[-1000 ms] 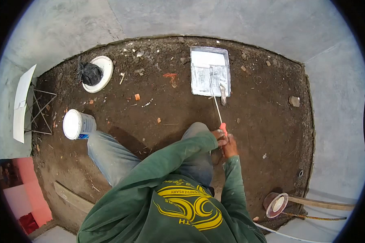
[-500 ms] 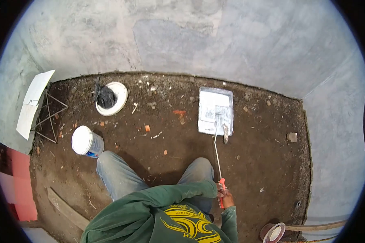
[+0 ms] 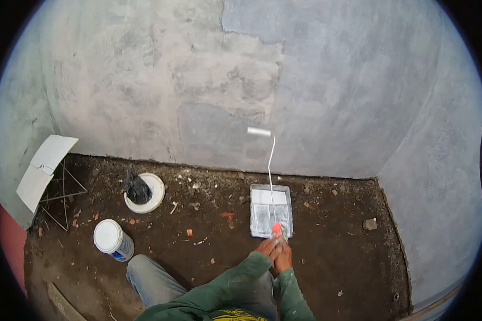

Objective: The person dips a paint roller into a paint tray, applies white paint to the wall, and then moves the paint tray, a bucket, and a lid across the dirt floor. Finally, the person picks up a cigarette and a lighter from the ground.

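Both my hands are closed on the orange handle of a paint roller (image 3: 259, 131), my left hand (image 3: 266, 246) just left of my right hand (image 3: 283, 260). Its thin bent rod stretches away from me, and the white sleeve is up in front of the grey plastered wall (image 3: 326, 123), overlapping it in this view. Below the rod, on the dirt floor, lies a paint tray (image 3: 255, 214) with white paint pooled at its far end. A brush-like object (image 3: 284, 232) at the tray's near right corner is partly hidden by the handle and hands.
A white bucket (image 3: 108, 236) stands beside my left knee. Beyond it, a black plastic bag (image 3: 138, 190) sits on a round white lid (image 3: 156, 193). White panels (image 3: 47, 160) lean on a metal frame at left. A board (image 3: 61, 302) lies lower left; a stone (image 3: 369, 224) lies right.
The roller has risen out of the tray, and its sleeve is now up before the wall. Both hands have moved forward with the handle. My view has tilted up, showing more wall.
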A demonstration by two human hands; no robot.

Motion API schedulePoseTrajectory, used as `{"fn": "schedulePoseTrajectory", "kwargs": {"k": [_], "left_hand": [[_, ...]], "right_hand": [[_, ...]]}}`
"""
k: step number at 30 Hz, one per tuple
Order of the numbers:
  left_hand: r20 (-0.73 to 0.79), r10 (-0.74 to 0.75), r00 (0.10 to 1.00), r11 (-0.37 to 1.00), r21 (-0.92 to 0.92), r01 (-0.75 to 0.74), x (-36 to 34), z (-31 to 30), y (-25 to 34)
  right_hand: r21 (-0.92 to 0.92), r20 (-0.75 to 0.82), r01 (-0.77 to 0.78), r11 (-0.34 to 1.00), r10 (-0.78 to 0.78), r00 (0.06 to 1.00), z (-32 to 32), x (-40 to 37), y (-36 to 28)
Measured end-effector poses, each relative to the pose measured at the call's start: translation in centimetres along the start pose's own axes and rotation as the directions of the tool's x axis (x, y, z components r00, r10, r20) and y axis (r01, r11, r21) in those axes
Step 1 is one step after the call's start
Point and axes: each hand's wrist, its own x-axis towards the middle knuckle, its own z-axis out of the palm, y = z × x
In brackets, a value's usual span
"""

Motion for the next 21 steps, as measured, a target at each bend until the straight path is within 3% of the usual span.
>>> {"fn": "schedulePoseTrajectory", "kwargs": {"k": [2,4,5,7,9,10,11,15,17,21], "left_hand": [[-0.013,0.002,1.0,0.999,-0.034,-0.002,5.4,-2.9,1.9],[-0.202,0.173,0.964,0.985,0.059,-0.165,10.4,-4.1,1.7],[-0.197,0.103,0.975,0.993,0.073,-0.091,12.7,-5.1,2.4],[-0.25,0.083,0.965,0.99,-0.094,-0.11,17.6,-6.0,1.9],[-0.27,0.094,0.958,0.97,-0.192,-0.149,21.9,-7.0,2.5],[-0.228,-0.018,0.974,0.969,-0.243,-0.039,23.8,-7.8,3.3],[-0.179,-0.129,0.975,0.954,-0.29,0.073,25.1,-8.4,4.1],[-0.173,-0.087,0.981,0.971,-0.236,0.045,26.7,-9.8,6.4],[-0.159,-0.169,0.973,0.961,-0.245,0.127,26.9,-9.9,6.9],[-0.144,-0.11,0.983,0.962,-0.264,0.069,26.7,-8.7,4.1]], "right_hand": [[0.013,0.0,0.004,1.0,-0.004,1.0,0.7,4.0,-3.3],[0.05,-0.011,0.095,0.994,-0.094,0.995,1.4,8.0,-6.9],[0.075,-0.012,0.156,0.985,-0.156,0.988,1.5,9.6,-10.2],[0.08,-0.103,0.322,0.943,-0.314,0.944,2.2,13.5,-12.4],[0.058,-0.115,0.335,0.94,-0.327,0.938,2.1,16.3,-15.4],[0.036,-0.124,0.338,0.94,-0.331,0.935,2.2,17.4,-16.8],[0.041,-0.128,0.344,0.938,-0.337,0.933,2.2,18.0,-18.0],[0.009,-0.154,0.364,0.931,-0.358,0.921,1.5,19.4,-20.1],[0.002,-0.157,0.351,0.936,-0.346,0.925,1.5,19.8,-20.0],[-0.049,-0.17,0.361,0.931,-0.364,0.916,1.4,19.9,-18.9]]}}
